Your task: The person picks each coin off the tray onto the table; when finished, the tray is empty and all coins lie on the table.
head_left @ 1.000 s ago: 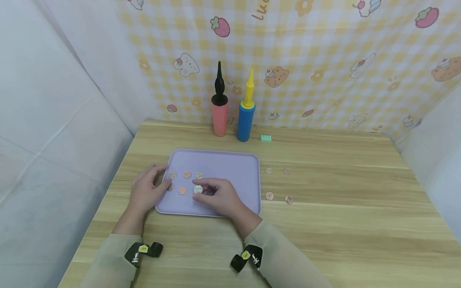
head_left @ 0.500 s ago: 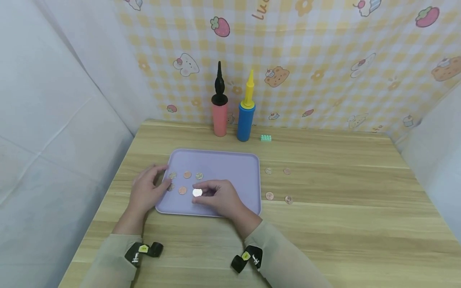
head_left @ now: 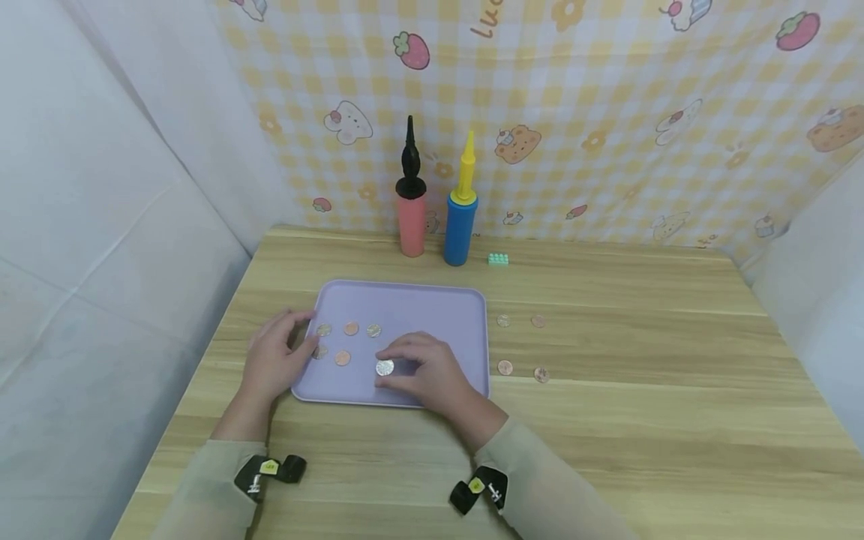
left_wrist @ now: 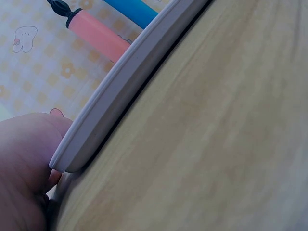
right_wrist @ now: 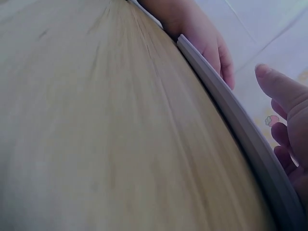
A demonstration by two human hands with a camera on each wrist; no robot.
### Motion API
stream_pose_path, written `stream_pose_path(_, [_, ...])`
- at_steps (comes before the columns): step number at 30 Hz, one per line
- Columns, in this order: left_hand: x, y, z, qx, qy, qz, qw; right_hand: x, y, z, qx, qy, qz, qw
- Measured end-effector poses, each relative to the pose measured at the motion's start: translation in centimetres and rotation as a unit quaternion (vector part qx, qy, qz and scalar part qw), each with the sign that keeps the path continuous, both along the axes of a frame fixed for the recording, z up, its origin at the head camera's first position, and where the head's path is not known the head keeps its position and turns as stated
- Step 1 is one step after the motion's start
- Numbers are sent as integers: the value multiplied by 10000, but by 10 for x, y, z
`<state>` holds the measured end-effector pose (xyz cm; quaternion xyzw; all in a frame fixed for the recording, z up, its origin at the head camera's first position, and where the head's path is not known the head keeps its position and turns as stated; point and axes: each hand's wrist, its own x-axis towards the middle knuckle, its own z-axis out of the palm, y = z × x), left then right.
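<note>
Pinched by its edge between my right hand's (head_left: 432, 373) thumb and fingertips is a silver coin (head_left: 385, 367), over the front middle of a lilac tray (head_left: 432, 307). My left hand (head_left: 273, 356) grips the tray's left rim, its thumb reaching over the edge. Two rows of coins lie in the tray's left part: among them a copper coin (head_left: 343, 358), another copper coin (head_left: 351, 328) and a silvery coin (head_left: 374, 331). The left thumb partly covers one coin (head_left: 320, 352). In the right wrist view the right hand (right_wrist: 293, 125) is beside the tray edge, the coin hidden.
Right of the tray, several coins lie on the wooden table, including a copper coin (head_left: 505, 367) and a dark copper coin (head_left: 541, 375). Behind stand a pink-and-black hand pump (head_left: 412, 225), a blue-and-yellow hand pump (head_left: 458, 232) and a small mint-green toy brick (head_left: 498, 259).
The right hand has shifted slightly right and toward the front with the silver coin, which glinted white half a second ago. The left hand and tray have stayed put.
</note>
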<state>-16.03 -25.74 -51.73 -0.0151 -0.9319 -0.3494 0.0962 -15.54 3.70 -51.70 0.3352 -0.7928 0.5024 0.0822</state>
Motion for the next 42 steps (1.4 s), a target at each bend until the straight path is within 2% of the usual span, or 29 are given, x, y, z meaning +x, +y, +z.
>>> stream_pose_path(11, [0, -2, -1, 1, -25, 11, 10000, -5, 37, -1, 107, 1012, -384, 9941])
stream_pose_path(19, [1, -2, -2, -7, -14, 19, 10000, -6, 53, 4, 150, 964, -627, 9933])
stream_pose_path(26, [0, 2, -2, -25, -111, 22, 9999, -7, 61, -2, 141, 1246, -853, 9884])
stream_pose_path(32, [1, 2, 1, 9, -178, 26, 9998, -6, 75, -6, 192, 1300, -1033, 9859])
stream_pose_path(38, [0, 2, 1, 10, -114, 12, 9999, -4, 99, -6, 421, 1234, -1190, 9843])
stream_pose_path(42, [-1, 1, -1, 9, -72, 8, 10000, -3, 122, -7, 579, 1141, -1484, 9806])
